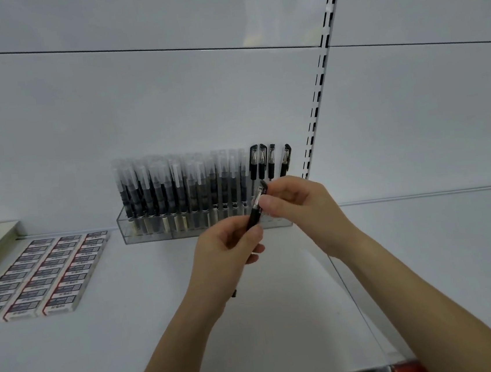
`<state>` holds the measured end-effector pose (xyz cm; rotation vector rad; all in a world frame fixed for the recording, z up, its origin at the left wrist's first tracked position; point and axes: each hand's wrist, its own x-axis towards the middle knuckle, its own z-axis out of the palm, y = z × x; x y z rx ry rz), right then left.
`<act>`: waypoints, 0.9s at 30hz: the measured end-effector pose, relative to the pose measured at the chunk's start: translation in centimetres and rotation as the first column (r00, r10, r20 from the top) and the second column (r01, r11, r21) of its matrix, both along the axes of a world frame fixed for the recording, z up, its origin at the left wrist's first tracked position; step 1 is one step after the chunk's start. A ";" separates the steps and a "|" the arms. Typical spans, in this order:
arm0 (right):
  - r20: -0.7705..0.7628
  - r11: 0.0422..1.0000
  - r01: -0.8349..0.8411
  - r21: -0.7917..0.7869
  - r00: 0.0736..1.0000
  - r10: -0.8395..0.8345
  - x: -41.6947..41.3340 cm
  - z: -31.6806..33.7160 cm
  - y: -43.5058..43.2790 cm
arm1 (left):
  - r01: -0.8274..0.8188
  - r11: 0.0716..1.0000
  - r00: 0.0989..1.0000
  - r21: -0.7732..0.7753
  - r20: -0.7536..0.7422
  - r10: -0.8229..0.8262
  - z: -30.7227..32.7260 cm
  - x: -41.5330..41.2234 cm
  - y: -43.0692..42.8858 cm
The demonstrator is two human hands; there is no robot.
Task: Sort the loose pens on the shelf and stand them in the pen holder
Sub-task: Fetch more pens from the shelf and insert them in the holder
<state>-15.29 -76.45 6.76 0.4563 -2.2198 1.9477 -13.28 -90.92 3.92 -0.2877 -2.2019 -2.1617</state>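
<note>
Currently both hands are on one black pen [255, 215], held in the air just in front of the right end of the clear pen holder [149, 234]. Grip: left hand [224, 257] has its fingers curled round the lower barrel, and right hand [298, 207] pinches the cap end between thumb and fingertips. The pen is tilted, cap end up and toward the holder.

Handling, my estimate: light, rigid plastic, no flex, not fragile. The smooth barrel is probably a bit slippery; the dark grip section is the better hold. The cap end is a poor sole hold, since a push-fit cap could pull off. So carry by the barrel and steer with the other hand at the top.

The holder's left and middle are packed with clear-capped pens [176, 178]. Four black-capped pens [261, 160] stand at the right end with gaps between them. This pen looks like that sort. One of them leans, so expect tipping on release.

A dark end shows below my left palm. I can't tell if it's this pen's tail or a second pen.
</note>
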 end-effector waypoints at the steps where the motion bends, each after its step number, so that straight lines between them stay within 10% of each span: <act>1: 0.013 1.000 0.008 -0.015 1.000 -0.008 -0.2 0.1 0.2 | -0.006 0.998 1.000 -0.060 -0.018 0.005 -0.1 0.0 -0.1; 6: -0.061 0.944 0.297 -0.144 0.949 -0.308 -2.7 2.1 1.9 | -0.105 0.617 0.988 -0.780 -0.154 -0.027 -2.6 0.3 -2.4; 10: -0.193 0.898 0.436 -0.066 0.877 -0.440 -5.3 2.9 2.1 | -0.014 0.335 0.999 -0.942 -0.028 -0.038 -4.6 0.6 -3.7; 27: -0.393 0.776 0.522 0.353 0.836 -0.384 -7.6 3.2 -0.5 | -0.059 0.311 0.996 -0.949 -0.077 -0.045 -5.6 0.7 -4.0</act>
